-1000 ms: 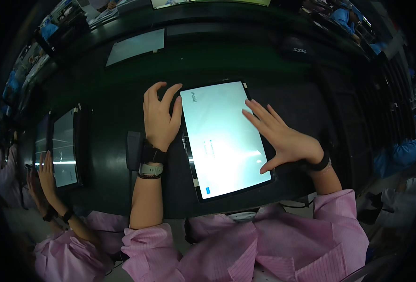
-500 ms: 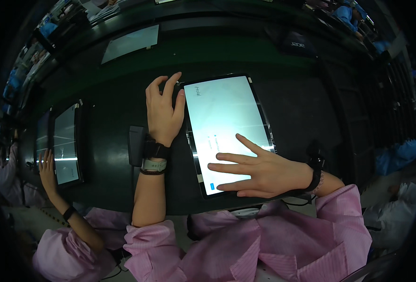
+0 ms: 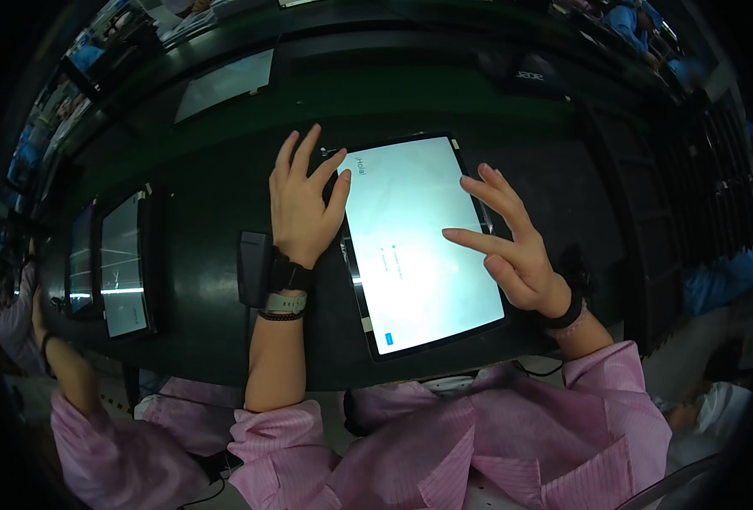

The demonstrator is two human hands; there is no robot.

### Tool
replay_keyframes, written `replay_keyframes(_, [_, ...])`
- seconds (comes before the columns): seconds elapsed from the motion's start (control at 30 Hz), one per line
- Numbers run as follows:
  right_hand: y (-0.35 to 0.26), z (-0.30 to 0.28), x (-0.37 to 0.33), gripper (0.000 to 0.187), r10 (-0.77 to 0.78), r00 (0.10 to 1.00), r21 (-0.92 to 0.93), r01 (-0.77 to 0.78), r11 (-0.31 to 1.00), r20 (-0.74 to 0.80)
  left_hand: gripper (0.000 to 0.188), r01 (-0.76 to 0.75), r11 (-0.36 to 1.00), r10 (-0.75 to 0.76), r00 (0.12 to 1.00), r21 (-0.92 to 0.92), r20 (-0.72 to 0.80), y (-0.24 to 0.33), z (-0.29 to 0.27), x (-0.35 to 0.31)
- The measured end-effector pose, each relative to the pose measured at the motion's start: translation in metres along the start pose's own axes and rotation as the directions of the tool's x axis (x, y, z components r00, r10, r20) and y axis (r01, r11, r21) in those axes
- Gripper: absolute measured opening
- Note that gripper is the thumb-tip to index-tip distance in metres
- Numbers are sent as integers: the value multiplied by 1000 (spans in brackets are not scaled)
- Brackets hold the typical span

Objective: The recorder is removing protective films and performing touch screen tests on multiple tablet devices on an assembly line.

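Note:
A large tablet [image 3: 419, 297] with a lit white screen lies flat on the dark table in front of me, a small blue button near its lower left corner. At its upper left edge my left hand [image 3: 302, 208] is open, fingers spread; thumb and index fingertips overlap the screen's border. My right hand [image 3: 519, 255] is over the tablet's right side with fingers apart and nothing in it. One finger points left across the bright screen; whether it touches the glass I cannot tell.
A black box-shaped device [image 3: 255, 268] sits beside my left wrist. Another tablet [image 3: 227, 83] lies at the far left, and two more screens, including a tilted tablet [image 3: 124, 263], are on the left near a co-worker's arm [image 3: 74, 374]. Dark racks [image 3: 648, 246] stand at the right.
My right hand has lifted from the lower screen and moved up and right, fingers now bent apart. My left hand has shifted slightly right onto the tablet's edge. The co-worker's hand has left the neighbouring tablet.

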State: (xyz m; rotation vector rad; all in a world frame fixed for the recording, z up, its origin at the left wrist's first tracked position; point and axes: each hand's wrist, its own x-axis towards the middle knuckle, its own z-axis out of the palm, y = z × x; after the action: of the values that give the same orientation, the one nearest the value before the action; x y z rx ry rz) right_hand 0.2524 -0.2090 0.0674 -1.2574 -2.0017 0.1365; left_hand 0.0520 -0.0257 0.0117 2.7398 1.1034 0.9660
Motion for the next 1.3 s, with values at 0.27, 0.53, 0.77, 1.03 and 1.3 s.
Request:
replay_keyframes(0.27, [10,-3,-1,34,39,993,26,-36,999,-111,36,27,996,-43,981,-84,-191,11,-3,6])
replay_keyframes(0.53, [15,-5,-3,33,89,979,34,-84,996,-182,43,0,993,-38,945,-115,-325,10,-3,7])
replay_keyframes(0.77, [17,-4,-3,31,159,975,68,-150,986,-157,55,17,1000,-16,994,8,-106,10,-2,3])
replay_keyframes(1.03, [29,-3,-1,33,241,970,-64,-241,968,-5,51,61,997,-63,997,-44,-49,6,1,2])
replay_keyframes(1.3, [67,3,34,41,159,981,-421,-193,886,-115,51,109,979,-115,993,-173,-22,9,2,3])
